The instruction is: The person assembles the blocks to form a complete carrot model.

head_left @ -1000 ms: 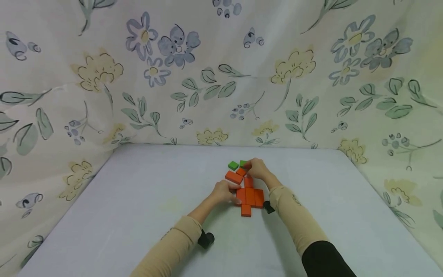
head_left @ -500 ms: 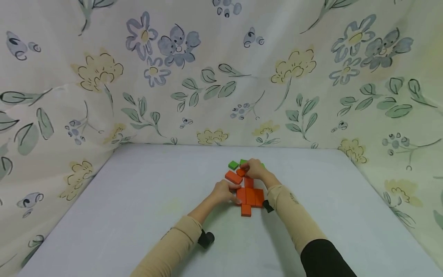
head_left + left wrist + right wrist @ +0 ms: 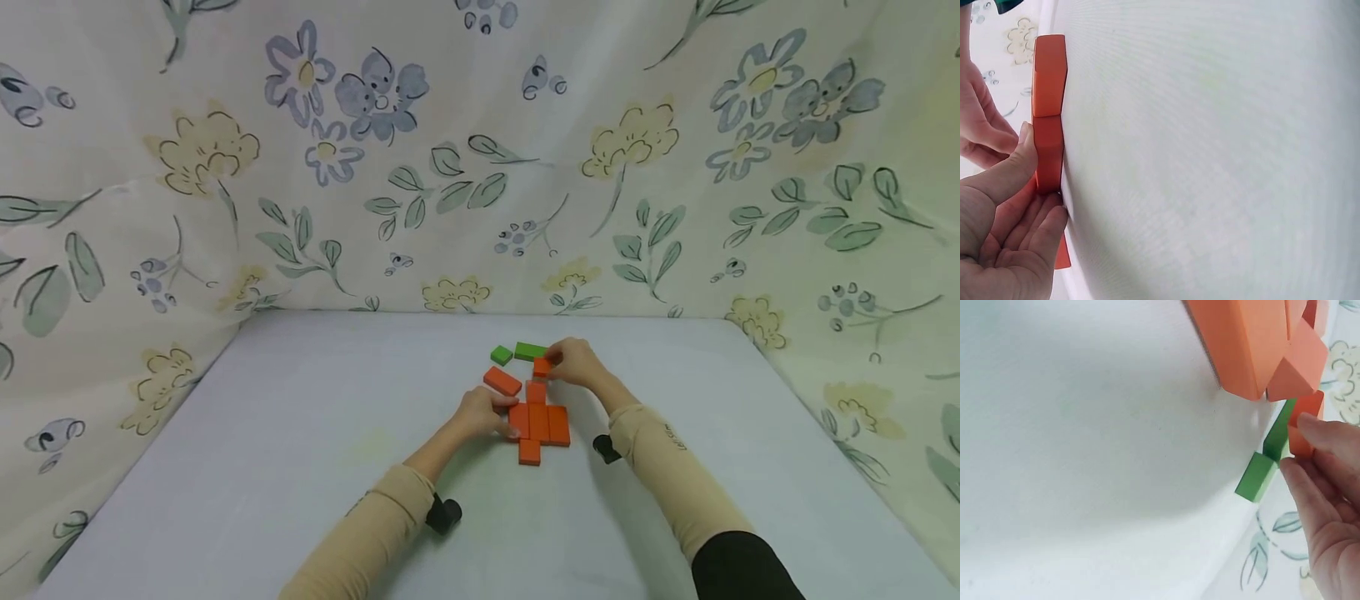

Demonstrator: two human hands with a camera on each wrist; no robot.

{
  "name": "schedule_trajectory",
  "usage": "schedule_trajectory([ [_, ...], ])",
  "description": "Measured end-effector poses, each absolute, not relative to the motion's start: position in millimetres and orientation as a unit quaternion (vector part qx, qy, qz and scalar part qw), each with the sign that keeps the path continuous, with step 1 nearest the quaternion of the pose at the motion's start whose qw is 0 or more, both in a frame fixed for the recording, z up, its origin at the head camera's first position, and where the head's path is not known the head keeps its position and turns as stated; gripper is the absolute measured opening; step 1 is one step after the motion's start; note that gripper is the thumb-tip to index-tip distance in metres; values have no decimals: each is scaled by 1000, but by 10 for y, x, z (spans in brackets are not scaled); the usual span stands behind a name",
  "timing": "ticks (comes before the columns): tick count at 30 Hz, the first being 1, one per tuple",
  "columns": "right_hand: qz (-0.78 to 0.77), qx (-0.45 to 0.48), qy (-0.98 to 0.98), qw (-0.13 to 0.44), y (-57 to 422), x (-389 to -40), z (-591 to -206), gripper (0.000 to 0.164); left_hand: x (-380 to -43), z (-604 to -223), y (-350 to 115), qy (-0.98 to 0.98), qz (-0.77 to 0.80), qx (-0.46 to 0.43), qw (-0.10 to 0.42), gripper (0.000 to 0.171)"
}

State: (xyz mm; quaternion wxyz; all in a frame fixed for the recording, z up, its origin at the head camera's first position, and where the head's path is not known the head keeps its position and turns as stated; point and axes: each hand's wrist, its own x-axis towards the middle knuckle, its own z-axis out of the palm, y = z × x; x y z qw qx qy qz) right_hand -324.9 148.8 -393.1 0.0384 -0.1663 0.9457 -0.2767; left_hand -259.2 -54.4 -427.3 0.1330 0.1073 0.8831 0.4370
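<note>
My right hand (image 3: 579, 364) pinches a small orange block (image 3: 542, 367) between thumb and fingers, just behind the cluster's rear block (image 3: 536, 392). In the right wrist view this held block (image 3: 1302, 445) is near a long green block (image 3: 1277, 431) and a small green block (image 3: 1257, 478). My left hand (image 3: 482, 412) holds the left orange block (image 3: 519, 422) of the flat cluster, thumb at its near end and fingers at its far end. Against that block sit a middle block (image 3: 538, 422), a right block (image 3: 558, 426) and a small front block (image 3: 529, 452).
A loose orange block (image 3: 502, 382) lies at an angle behind my left hand. Farther back are a small green block (image 3: 502, 356) and a long green block (image 3: 530, 351). The white table (image 3: 300, 433) ends at a flowered cloth (image 3: 465, 208).
My right hand has shifted right with the small orange block, away from the angled one and over behind the cluster. The left hand stays at the left block. The head view moved slightly.
</note>
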Motion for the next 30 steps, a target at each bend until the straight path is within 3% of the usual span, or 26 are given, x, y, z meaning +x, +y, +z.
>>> schedule_trajectory([
  [17, -385, -127, 909, 98, 1759, -2730, -3872, 32, -2608, -4264, -544, 886, 431, 103, 136, 53],
  [30, -391, -193, 890, 133, 1842, -2281, -4021, 31, -2600, -4261, -519, 891, 421, 107, 131, 54],
])
